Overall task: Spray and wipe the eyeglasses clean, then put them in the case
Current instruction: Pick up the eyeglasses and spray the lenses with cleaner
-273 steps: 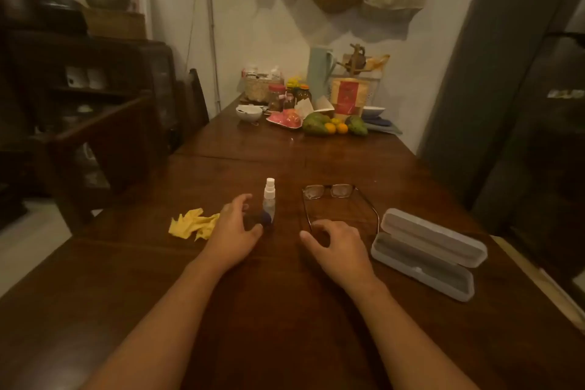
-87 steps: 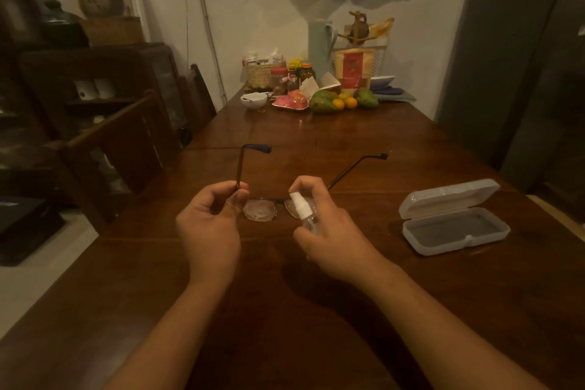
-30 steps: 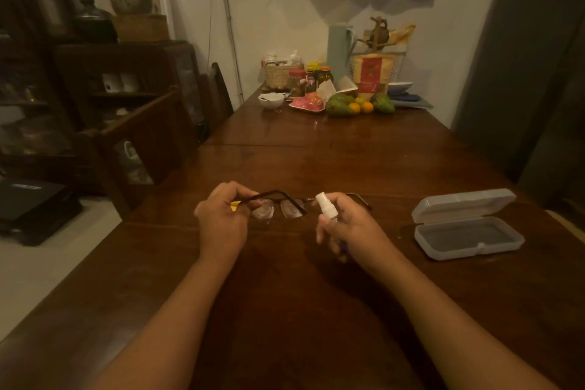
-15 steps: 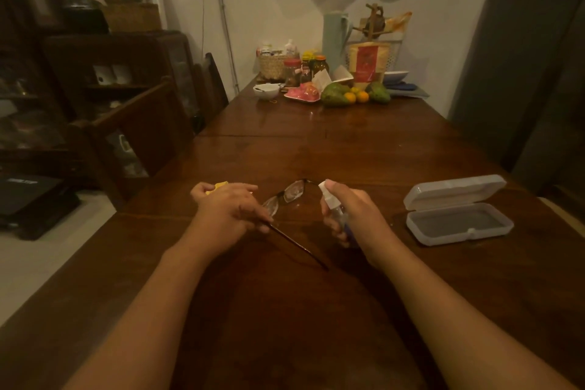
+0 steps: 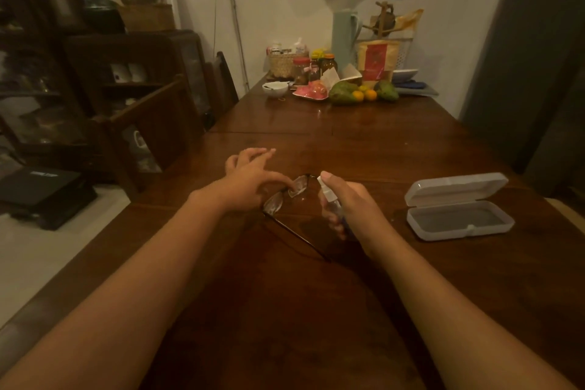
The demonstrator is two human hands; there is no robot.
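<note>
The dark-framed eyeglasses (image 5: pixel 286 196) are just above the wooden table (image 5: pixel 364 149), one temple pointing back toward me. My left hand (image 5: pixel 248 179) pinches them at the frame beside the far lens, its other fingers spread. My right hand (image 5: pixel 348 203) is closed around the small clear spray bottle (image 5: pixel 329 196), forefinger on the white nozzle, which points at the lenses from close by. The clear plastic case (image 5: pixel 459 215) lies open on the table to the right, with nothing in it. The yellow cloth is not in sight.
Fruit (image 5: pixel 343 93), a pink plate, a white bowl (image 5: pixel 275 89), jars and a basket crowd the table's far end by the wall. Dark wooden chairs (image 5: pixel 148 127) and a cabinet stand along the left side.
My left hand has opened its outer fingers and turned the eyeglasses, so the lenses face the nozzle more. The yellow cloth seen at that hand is out of sight. The right hand keeps the bottle.
</note>
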